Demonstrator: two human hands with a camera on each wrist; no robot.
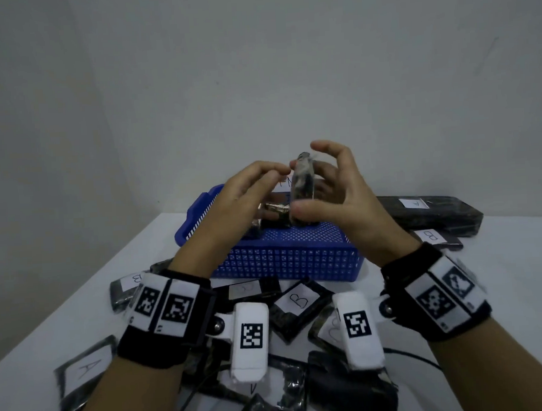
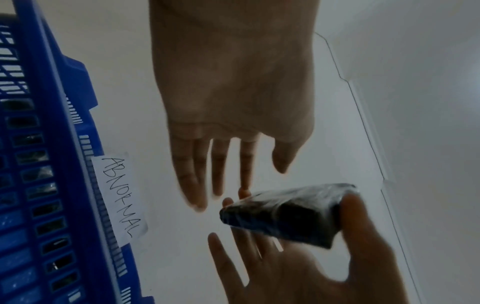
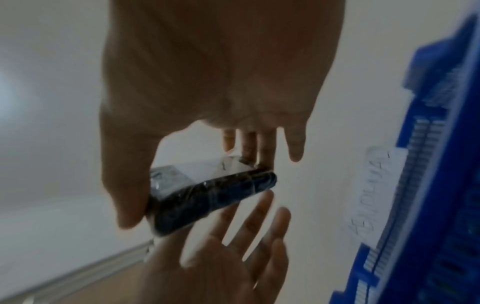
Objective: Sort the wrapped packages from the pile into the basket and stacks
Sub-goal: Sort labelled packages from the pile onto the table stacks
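Scene: a head-worn camera looks down at two bare hands raised over a blue perforated plastic basket [image 1: 294, 254] on a white table [image 1: 109, 264].
Held item: a small dark block wrapped in clear shiny film [image 1: 301, 188], standing on end in the air above the basket, between the two hands.
Right hand: the right hand [image 1: 335, 198] pinches the wrapped block, thumb on its lower near end and fingers behind its far side; the forefinger arches free above the top.
Left hand: the left hand [image 1: 247, 194] has relaxed, nearly straight fingers whose tips reach the block's upper end; it grips nothing, and whether they actually touch is hard to tell.
Basket: a paper tag reading ABNORMAL [image 2: 120, 197] is fixed to its rim; a few dark wrapped pieces already lie inside.
Pile: many flat dark wrapped packages with white paper labels lettered A or B [image 1: 295, 301] lie jumbled on the table just in front of the basket, beneath the wrists.
Stacks: to the right of the basket sit a long dark pack labelled A [image 1: 433, 212] and, nearer, one labelled B [image 1: 434, 237].
Handling, as a judgement: the block looks light and fairly stiff, but the film is slick and loose at the ends, so it could slide. Best held across its broad faces near the middle, not by the crinkled film ends.
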